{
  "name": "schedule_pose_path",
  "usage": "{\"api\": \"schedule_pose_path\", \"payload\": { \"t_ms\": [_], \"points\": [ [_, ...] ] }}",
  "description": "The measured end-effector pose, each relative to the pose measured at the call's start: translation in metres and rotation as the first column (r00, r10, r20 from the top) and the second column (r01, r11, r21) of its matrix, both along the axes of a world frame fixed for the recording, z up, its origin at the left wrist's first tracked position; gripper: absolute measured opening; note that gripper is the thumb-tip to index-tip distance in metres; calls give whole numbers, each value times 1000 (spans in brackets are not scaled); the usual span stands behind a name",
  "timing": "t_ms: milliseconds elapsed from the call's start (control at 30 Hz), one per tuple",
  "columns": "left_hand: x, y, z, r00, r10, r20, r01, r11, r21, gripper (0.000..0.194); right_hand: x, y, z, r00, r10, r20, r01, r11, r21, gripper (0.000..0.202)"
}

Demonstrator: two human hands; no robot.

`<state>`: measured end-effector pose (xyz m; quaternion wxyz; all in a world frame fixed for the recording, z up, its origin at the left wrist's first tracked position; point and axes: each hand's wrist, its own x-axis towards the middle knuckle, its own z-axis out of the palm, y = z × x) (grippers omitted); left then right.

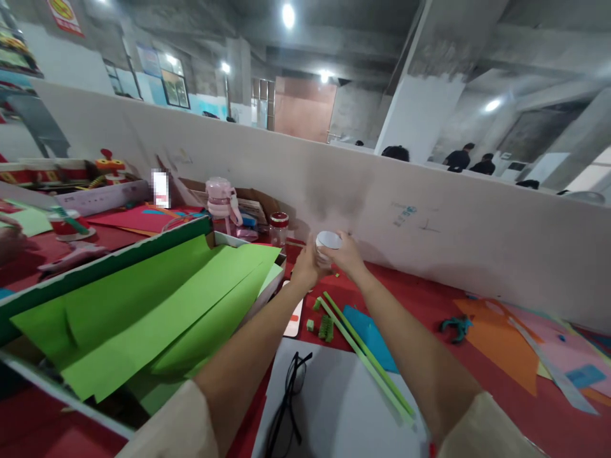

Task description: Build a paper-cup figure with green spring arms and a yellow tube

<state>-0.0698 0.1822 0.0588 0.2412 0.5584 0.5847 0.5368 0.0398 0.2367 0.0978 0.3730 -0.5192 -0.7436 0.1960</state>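
Both hands meet at the far edge of the bench, close against the white partition (429, 216). The left hand (305, 267) and the right hand (347, 254) together hold a small white round tub (328, 240), raised just above the red bench (420, 299). The left grip is closed on the tub's near side, and the right grip is wrapped round its right side, fingers curled under the lid. Whether the lid is on tight or loose cannot be told.

Below the hands, toward the near edge, two long green strips (367, 359) lie side by side, running slantwise onto a grey sheet (344, 401). Small green scraps (325, 326) sit just beside the strips' far ends, and a blue paper piece (370, 334) lies under the strips. A pair of black glasses (289, 397) rests on the grey sheet at the near edge.

On the left side, large green paper sheets (153, 312) lie folded in an open box. Beyond them, near the far edge, stand a pink bottle (220, 198) and a red-lidded jar (279, 228), the jar just left of the hands.

On the right side, teal clips (456, 326) lie on the bench, near an orange sheet (506, 346) and pink paper (563, 343).
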Motion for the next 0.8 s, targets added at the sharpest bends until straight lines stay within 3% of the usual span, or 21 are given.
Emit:
{"api": "schedule_pose_path", "payload": {
  "t_ms": [167,333,400,500,600,667,800],
  "points": [
    [6,24,-13,994,-93,61,83,984,156,67,8,-4,-5,996,-23,-87,26,999,31,58],
    [-9,21,-33,989,-100,112,82,984,155,69,-2,-5,-10,978,-2,-209,10,999,37,61],
    [-13,19,-39,989,-91,118,75,988,133,68,-8,-4,0,964,-6,-264,23,998,59,56],
    [-14,15,-41,991,-82,104,71,992,105,68,-10,-5,28,938,-10,-346,44,995,91,54],
    [-12,12,-37,993,-96,75,90,993,81,71,5,-12,56,883,57,-465,-17,996,90,54],
    [-10,11,-34,993,-97,63,93,993,72,71,24,-22,64,858,59,-510,-14,996,91,53],
    [-7,17,-32,996,-50,74,47,998,48,71,66,-43,46,900,-70,-429,94,995,35,53]
  ]
}}
